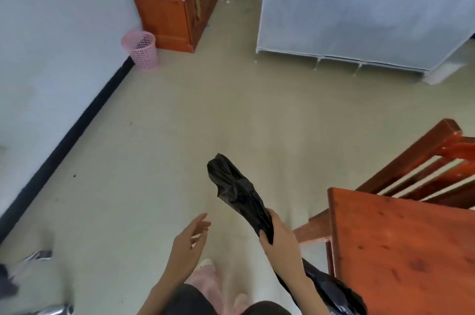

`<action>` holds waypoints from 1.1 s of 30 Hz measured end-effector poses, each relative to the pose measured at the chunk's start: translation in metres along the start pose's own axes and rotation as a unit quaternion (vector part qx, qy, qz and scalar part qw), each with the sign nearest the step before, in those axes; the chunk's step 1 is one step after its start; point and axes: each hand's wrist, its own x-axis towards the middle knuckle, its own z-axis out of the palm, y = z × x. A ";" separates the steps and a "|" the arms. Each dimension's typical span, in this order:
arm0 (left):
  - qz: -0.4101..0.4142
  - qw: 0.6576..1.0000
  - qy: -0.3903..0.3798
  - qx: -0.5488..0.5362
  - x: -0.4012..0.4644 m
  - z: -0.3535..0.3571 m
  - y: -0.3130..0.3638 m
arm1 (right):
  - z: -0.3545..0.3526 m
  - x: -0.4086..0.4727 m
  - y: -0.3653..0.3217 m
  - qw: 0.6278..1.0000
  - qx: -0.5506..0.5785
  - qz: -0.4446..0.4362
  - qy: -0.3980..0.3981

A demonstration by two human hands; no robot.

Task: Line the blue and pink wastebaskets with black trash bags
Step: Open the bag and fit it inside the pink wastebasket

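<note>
A pink mesh wastebasket [142, 49] stands on the floor by the left wall, beside an orange cabinet, with no bag in it. My right hand [276, 236] is shut on a bunched black trash bag [237, 191] that sticks up and forward from my fist; its other end trails down behind my forearm. My left hand [190, 240] hovers to the left of the bag, fingers apart, holding nothing. The blue wastebasket is not in view.
An orange wooden cabinet [171, 19] piled with papers stands against the left wall. A grey fabric wardrobe [359, 11] fills the upper right. A wooden table [401, 250] and chair [421, 170] are close on my right. Pale floor lies between me and the basket.
</note>
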 end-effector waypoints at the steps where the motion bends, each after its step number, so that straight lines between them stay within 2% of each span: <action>1: -0.009 1.000 0.013 -0.008 0.004 -0.011 -0.006 | 0.011 0.009 -0.008 1.000 -0.004 -0.005 -0.020; 6: -0.035 0.997 0.053 -0.033 0.048 -0.064 -0.018 | 0.052 0.063 -0.047 0.997 -0.027 -0.016 -0.074; 16: -0.068 0.995 0.066 -0.034 0.178 -0.117 -0.019 | 0.073 0.209 -0.098 0.993 -0.055 -0.017 -0.103; 21: -0.090 0.992 0.076 -0.041 0.290 -0.132 -0.010 | 0.064 0.343 -0.131 0.986 -0.079 -0.035 -0.145; 28: -0.098 0.981 0.158 -0.054 0.450 -0.179 0.039 | 0.030 0.554 -0.237 0.971 -0.089 -0.135 -0.174; 33: -0.101 0.976 0.184 -0.065 0.564 -0.213 0.060 | 0.044 0.665 -0.286 0.968 -0.071 -0.142 -0.195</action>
